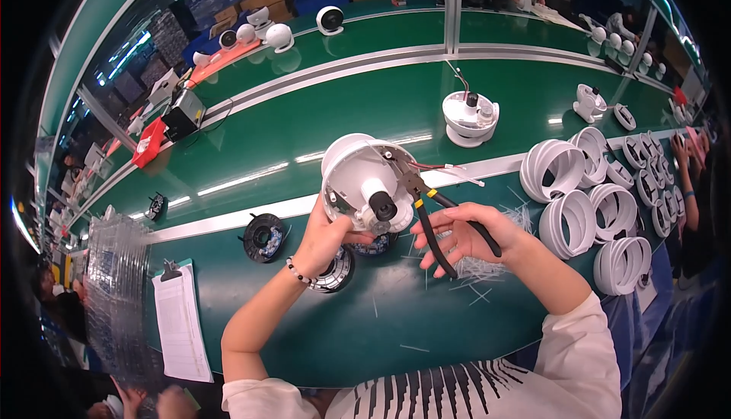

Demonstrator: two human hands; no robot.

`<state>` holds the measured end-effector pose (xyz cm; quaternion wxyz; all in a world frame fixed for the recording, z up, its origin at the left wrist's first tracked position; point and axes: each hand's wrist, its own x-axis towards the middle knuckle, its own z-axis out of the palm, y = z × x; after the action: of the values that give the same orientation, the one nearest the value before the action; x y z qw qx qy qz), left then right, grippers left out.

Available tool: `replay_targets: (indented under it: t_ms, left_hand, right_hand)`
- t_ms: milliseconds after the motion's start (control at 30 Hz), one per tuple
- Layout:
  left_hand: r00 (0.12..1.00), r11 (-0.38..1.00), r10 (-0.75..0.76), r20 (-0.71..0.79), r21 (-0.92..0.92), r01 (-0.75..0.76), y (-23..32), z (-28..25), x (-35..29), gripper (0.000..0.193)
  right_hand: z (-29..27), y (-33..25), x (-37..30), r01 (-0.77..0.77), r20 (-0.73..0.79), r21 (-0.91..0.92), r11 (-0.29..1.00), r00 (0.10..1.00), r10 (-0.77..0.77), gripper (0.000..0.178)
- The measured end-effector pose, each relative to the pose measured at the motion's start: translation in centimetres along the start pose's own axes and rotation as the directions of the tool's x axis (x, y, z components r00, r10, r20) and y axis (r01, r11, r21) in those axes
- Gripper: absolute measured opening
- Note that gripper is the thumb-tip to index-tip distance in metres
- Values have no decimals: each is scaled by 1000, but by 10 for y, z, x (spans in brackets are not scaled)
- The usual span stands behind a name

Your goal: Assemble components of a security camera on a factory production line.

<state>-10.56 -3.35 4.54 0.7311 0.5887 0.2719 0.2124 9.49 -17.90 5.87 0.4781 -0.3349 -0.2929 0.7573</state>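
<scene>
A white rounded camera housing (pixel 346 166), tilted open side up, is gripped at its lower edge by my left hand (pixel 324 238). A black lens on a white barrel (pixel 382 204) stands inside it. My right hand (pixel 480 232) holds cutting pliers (pixel 428 240) with black, yellow-banded handles spread apart and fingers loosely around them. The pliers' jaws reach the housing's right rim, where thin red and black wires (pixel 449 167) with white plugs stick out. Whether the jaws touch anything is unclear. Below my left hand lies a black ring-shaped part (pixel 333 276), partly hidden.
Thin white offcuts (pixel 487 268) litter the green table by my right hand. White rings (pixel 567 225) stand in stacks at right, near another person's arm (pixel 687 179). A black round part (pixel 264 238), clipboard (pixel 180 324) and clear trays (pixel 114 289) lie left. Another housing (pixel 470 118) sits on the green belt.
</scene>
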Motion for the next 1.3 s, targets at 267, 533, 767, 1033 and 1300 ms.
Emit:
replay_targets:
  t_ms: [267, 533, 767, 1033, 1300]
  left_hand:
    - [1000, 1000, 2, -9, 23, -2, 4, 3, -2, 52]
    - [1000, 1000, -10, 2, 20, 10, 1, 5, -5, 47]
    - [1000, 1000, -3, 28, 22, 3, -2, 7, -6, 43]
    - [1000, 1000, -9, 13, 13, 8, -3, 11, -5, 48]
    - [999, 1000, -27, 20, -12, 28, -7, 10, -5, 53]
  right_hand:
    - [-2, 0, -4, -34, -54, -24, 999, 998, 33, 45]
    - [-1, -3, -10, -64, -80, -98, 993, 995, 56, 42]
    - [-3, -4, -9, -44, -83, -51, 998, 996, 40, 43]
    - [-5, -2, -15, -41, -43, -68, 997, 998, 38, 43]
    - [-9, 0, -16, -35, -71, -46, 998, 997, 32, 41]
